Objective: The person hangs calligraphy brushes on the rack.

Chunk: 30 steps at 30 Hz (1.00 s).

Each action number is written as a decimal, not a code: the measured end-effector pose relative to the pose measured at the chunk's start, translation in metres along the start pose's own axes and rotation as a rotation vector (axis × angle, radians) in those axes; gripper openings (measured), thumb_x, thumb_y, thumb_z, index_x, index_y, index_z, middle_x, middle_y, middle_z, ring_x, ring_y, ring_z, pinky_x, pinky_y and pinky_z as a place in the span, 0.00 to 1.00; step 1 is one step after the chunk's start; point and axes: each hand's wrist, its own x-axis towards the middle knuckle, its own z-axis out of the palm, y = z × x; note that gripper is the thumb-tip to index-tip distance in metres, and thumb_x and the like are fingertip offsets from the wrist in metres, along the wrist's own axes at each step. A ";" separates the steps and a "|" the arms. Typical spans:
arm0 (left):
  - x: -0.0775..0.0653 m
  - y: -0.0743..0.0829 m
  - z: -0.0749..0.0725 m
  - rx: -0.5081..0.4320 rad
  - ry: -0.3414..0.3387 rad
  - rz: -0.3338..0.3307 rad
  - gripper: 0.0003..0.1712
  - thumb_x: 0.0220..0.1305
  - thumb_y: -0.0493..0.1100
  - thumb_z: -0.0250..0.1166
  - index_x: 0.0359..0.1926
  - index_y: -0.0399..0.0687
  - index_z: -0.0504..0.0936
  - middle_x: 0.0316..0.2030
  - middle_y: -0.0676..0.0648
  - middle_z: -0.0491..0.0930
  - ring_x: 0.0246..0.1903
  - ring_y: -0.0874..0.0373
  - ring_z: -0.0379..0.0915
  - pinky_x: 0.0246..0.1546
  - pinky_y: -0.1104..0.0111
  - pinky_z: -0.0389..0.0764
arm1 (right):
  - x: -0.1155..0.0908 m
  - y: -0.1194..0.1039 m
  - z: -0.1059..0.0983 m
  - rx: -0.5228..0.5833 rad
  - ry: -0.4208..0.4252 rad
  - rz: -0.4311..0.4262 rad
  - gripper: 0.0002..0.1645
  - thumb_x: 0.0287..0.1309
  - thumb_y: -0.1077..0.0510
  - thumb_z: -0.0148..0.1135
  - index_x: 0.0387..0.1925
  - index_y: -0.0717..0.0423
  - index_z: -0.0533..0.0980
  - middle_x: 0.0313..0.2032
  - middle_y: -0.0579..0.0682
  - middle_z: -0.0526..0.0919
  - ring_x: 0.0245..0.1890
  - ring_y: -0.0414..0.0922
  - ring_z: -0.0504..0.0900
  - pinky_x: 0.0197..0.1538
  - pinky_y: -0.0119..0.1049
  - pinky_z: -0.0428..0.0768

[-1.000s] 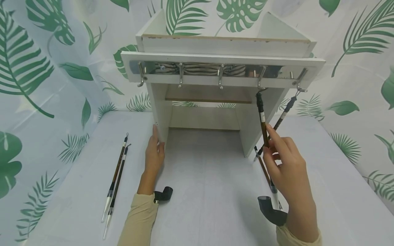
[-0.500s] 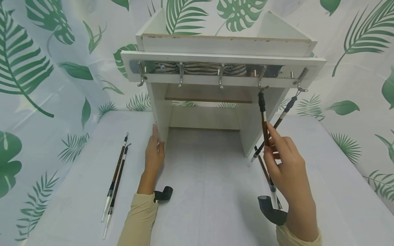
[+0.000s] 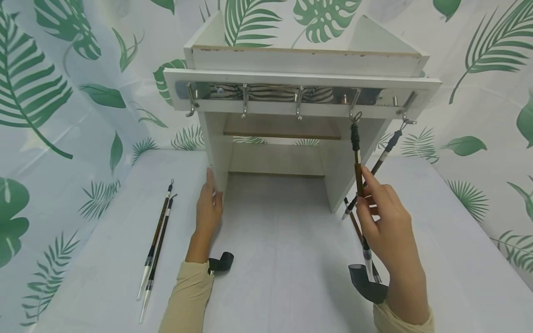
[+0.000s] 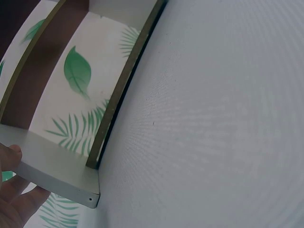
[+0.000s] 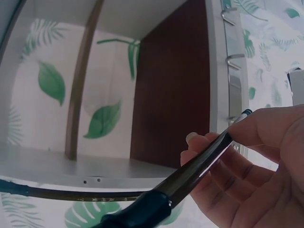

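My right hand (image 3: pixel 385 222) pinches the brown handle of a calligraphy brush (image 3: pixel 358 178) between thumb and fingers, and holds it upright. Its black top end carries a small cord loop, which is at the tip of the fourth metal hook (image 3: pixel 354 104); whether the loop is around the hook I cannot tell. In the right wrist view the brush handle (image 5: pixel 199 166) crosses the fingers. My left hand (image 3: pixel 208 208) holds the left side panel (image 4: pixel 57 173) of a white shelf, thumb inside and fingers outside. A second brush (image 3: pixel 381 159) hangs slanted from the rightmost hook (image 3: pixel 407 111).
Two capped brushes (image 3: pixel 160 231) lie on the white table to the left. Another brush (image 3: pixel 354 224) lies partly hidden under the right hand. The white shelf (image 3: pixel 301 62) bears the hook rail; its three left hooks, including one (image 3: pixel 244 101), hold nothing.
The held brush has shifted slightly right and its loop has risen at the hook tip. The hanging brush swayed a little. My left hand has stayed in place.
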 end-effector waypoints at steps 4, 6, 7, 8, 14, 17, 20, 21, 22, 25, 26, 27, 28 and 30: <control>0.000 0.000 0.000 -0.003 0.002 0.002 0.40 0.66 0.34 0.49 0.72 0.54 0.38 0.61 0.35 0.62 0.62 0.43 0.61 0.56 0.59 0.76 | 0.000 0.000 -0.001 0.005 -0.002 0.009 0.37 0.49 0.77 0.51 0.63 0.57 0.64 0.32 0.60 0.75 0.31 0.47 0.77 0.37 0.01 0.62; 0.000 0.001 0.000 -0.001 0.002 0.003 0.40 0.66 0.33 0.49 0.72 0.54 0.38 0.61 0.35 0.62 0.61 0.43 0.61 0.56 0.59 0.76 | 0.000 0.000 -0.001 0.011 0.000 0.014 0.37 0.49 0.78 0.52 0.63 0.58 0.64 0.32 0.60 0.75 0.30 0.47 0.77 0.37 0.01 0.62; 0.000 0.001 0.000 0.001 0.003 0.006 0.40 0.66 0.33 0.49 0.72 0.53 0.38 0.61 0.35 0.62 0.61 0.43 0.61 0.56 0.59 0.76 | 0.000 0.000 -0.001 0.015 0.002 0.015 0.37 0.48 0.78 0.52 0.62 0.58 0.65 0.32 0.60 0.75 0.30 0.47 0.76 0.36 0.01 0.63; 0.000 0.001 0.000 0.003 0.002 0.007 0.40 0.66 0.33 0.49 0.72 0.53 0.38 0.61 0.35 0.62 0.61 0.43 0.61 0.56 0.59 0.76 | 0.000 0.000 -0.001 0.013 0.001 0.018 0.37 0.49 0.78 0.52 0.62 0.58 0.65 0.32 0.60 0.75 0.30 0.47 0.76 0.36 0.01 0.62; 0.000 0.000 -0.001 0.000 -0.005 0.001 0.40 0.66 0.33 0.49 0.72 0.53 0.38 0.61 0.35 0.62 0.61 0.43 0.60 0.56 0.59 0.76 | 0.000 0.001 -0.001 0.015 0.002 0.024 0.36 0.49 0.78 0.52 0.62 0.59 0.65 0.33 0.60 0.75 0.32 0.47 0.76 0.39 0.01 0.61; 0.000 0.000 0.000 -0.001 -0.008 -0.007 0.40 0.66 0.33 0.49 0.72 0.53 0.38 0.61 0.35 0.62 0.62 0.43 0.60 0.57 0.59 0.75 | -0.001 0.001 -0.001 0.012 -0.006 0.031 0.36 0.49 0.77 0.52 0.63 0.58 0.64 0.33 0.61 0.75 0.32 0.48 0.77 0.39 0.00 0.61; 0.000 0.000 0.000 -0.001 -0.010 -0.015 0.40 0.67 0.34 0.49 0.72 0.53 0.38 0.61 0.35 0.61 0.62 0.44 0.60 0.57 0.60 0.75 | 0.000 0.001 -0.002 0.009 -0.016 0.040 0.36 0.50 0.77 0.52 0.63 0.58 0.64 0.34 0.61 0.75 0.32 0.49 0.77 0.39 0.00 0.60; 0.000 0.000 0.000 -0.002 -0.011 -0.016 0.40 0.67 0.34 0.49 0.72 0.53 0.38 0.61 0.36 0.61 0.62 0.44 0.60 0.57 0.60 0.75 | 0.000 0.001 -0.002 0.006 -0.019 0.043 0.36 0.50 0.77 0.51 0.63 0.58 0.63 0.34 0.61 0.75 0.32 0.48 0.77 0.39 0.00 0.60; 0.000 0.000 0.000 -0.002 -0.011 -0.017 0.40 0.67 0.34 0.49 0.72 0.53 0.38 0.61 0.36 0.61 0.62 0.44 0.60 0.57 0.59 0.75 | 0.000 0.002 -0.002 0.005 -0.021 0.044 0.36 0.50 0.76 0.51 0.63 0.58 0.63 0.34 0.61 0.75 0.32 0.49 0.77 0.39 0.00 0.60; 0.000 0.001 -0.001 -0.001 -0.011 -0.020 0.40 0.67 0.34 0.49 0.72 0.53 0.38 0.61 0.36 0.62 0.62 0.44 0.60 0.57 0.59 0.75 | 0.000 0.003 -0.001 0.008 -0.022 0.045 0.36 0.50 0.76 0.51 0.63 0.58 0.63 0.33 0.60 0.75 0.31 0.48 0.77 0.38 0.00 0.60; 0.000 0.001 -0.001 -0.001 -0.011 -0.021 0.40 0.67 0.34 0.49 0.72 0.53 0.38 0.61 0.36 0.62 0.62 0.44 0.60 0.57 0.59 0.75 | 0.000 0.003 -0.001 0.011 -0.021 0.044 0.36 0.50 0.76 0.51 0.63 0.58 0.64 0.33 0.60 0.75 0.31 0.48 0.76 0.38 0.00 0.60; 0.000 0.001 -0.001 -0.001 -0.012 -0.020 0.40 0.67 0.34 0.49 0.72 0.53 0.38 0.61 0.36 0.62 0.62 0.43 0.60 0.57 0.59 0.75 | 0.000 0.003 -0.001 0.013 -0.019 0.042 0.36 0.50 0.76 0.51 0.63 0.58 0.64 0.33 0.60 0.75 0.31 0.48 0.76 0.38 0.00 0.61; 0.000 0.001 -0.001 -0.001 -0.012 -0.021 0.40 0.67 0.34 0.49 0.72 0.53 0.38 0.61 0.36 0.61 0.62 0.43 0.60 0.57 0.59 0.75 | 0.000 0.003 0.000 0.019 -0.017 0.040 0.36 0.50 0.76 0.51 0.63 0.58 0.64 0.33 0.60 0.75 0.31 0.48 0.76 0.38 0.00 0.61; 0.000 0.002 -0.001 -0.004 -0.012 -0.020 0.40 0.67 0.34 0.49 0.72 0.53 0.38 0.61 0.36 0.61 0.62 0.43 0.60 0.57 0.59 0.75 | 0.000 0.004 0.000 0.027 -0.015 0.038 0.36 0.50 0.77 0.51 0.63 0.58 0.64 0.33 0.61 0.75 0.31 0.48 0.77 0.39 0.00 0.61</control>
